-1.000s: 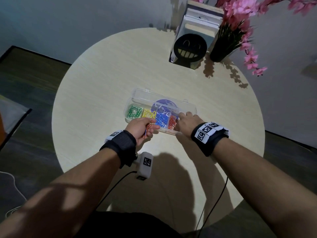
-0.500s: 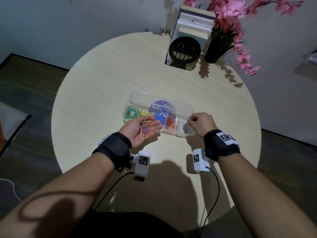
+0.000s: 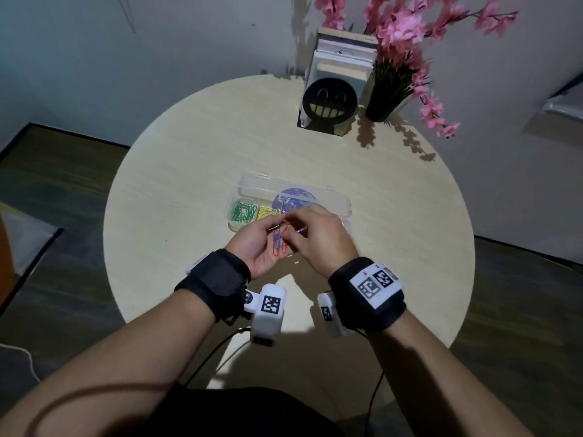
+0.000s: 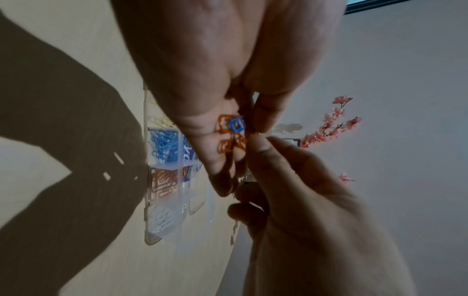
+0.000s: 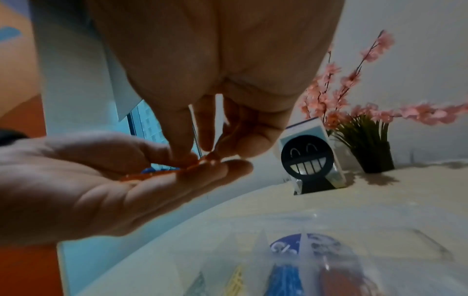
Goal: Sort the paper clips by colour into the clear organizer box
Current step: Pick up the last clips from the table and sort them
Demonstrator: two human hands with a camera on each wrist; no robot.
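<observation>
I cup my left hand (image 3: 257,247) palm-up just below the organizer box (image 3: 342,205) at frame centre, so the loose paper clips (image 3: 279,244) rest within reach. My right hand (image 3: 318,238) pinches an orange clip (image 5: 202,160) from them. My hands hide the box's right compartments in the head view.
</observation>
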